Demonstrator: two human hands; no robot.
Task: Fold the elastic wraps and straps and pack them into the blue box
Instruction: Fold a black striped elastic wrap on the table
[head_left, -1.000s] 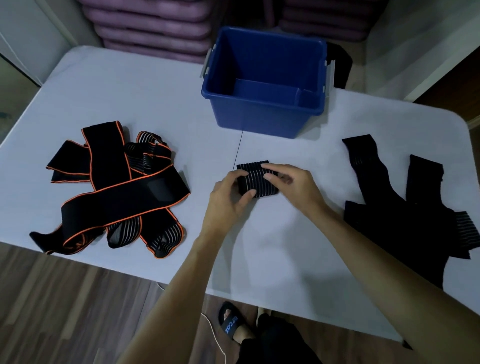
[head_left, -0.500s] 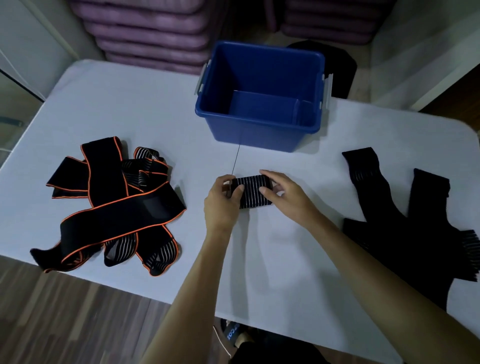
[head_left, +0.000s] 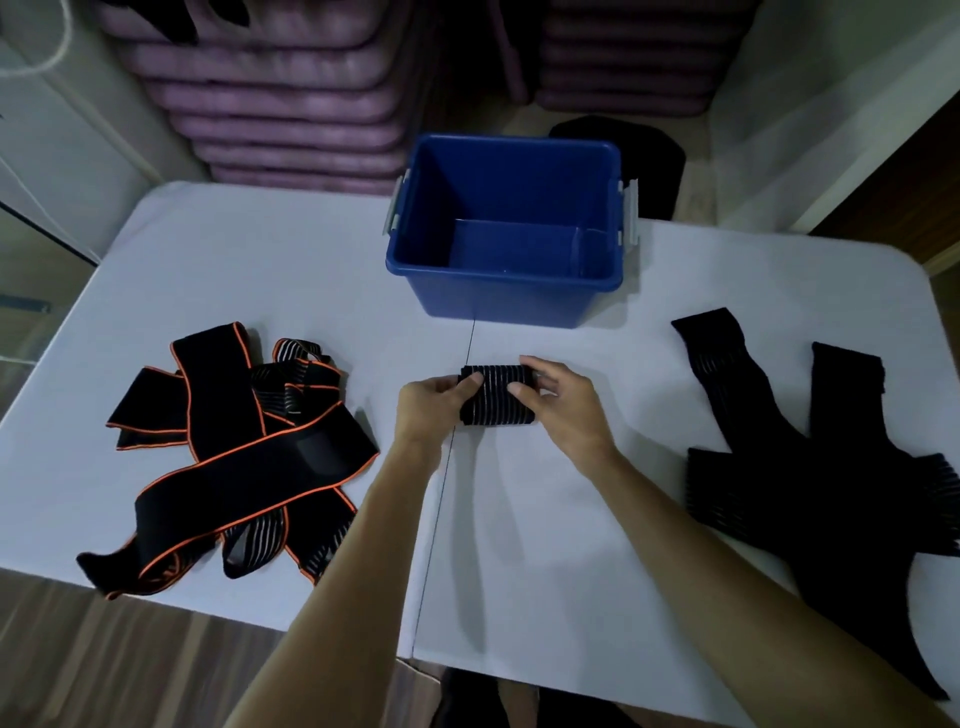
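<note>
A small folded black wrap with grey stripes (head_left: 496, 400) sits at the table's middle, held between both hands. My left hand (head_left: 431, 408) grips its left end with the thumb on top. My right hand (head_left: 561, 405) grips its right end, thumb pressed on the stripes. The blue box (head_left: 509, 296) stands just beyond it, with nothing visible inside. A tangle of black straps with orange edging (head_left: 234, 452) lies on the left. A heap of plain black wraps (head_left: 810, 467) lies on the right.
The white table (head_left: 519, 545) has a seam running from the box toward me. Stacked purple mats (head_left: 280, 88) rise behind the table. A dark object (head_left: 654, 166) sits behind the box. Wood floor shows at the near left.
Both hands have tightened onto the folded wrap's ends and shifted it slightly toward the box. The view has tilted, so the box and the piles sit lower in the frame.
</note>
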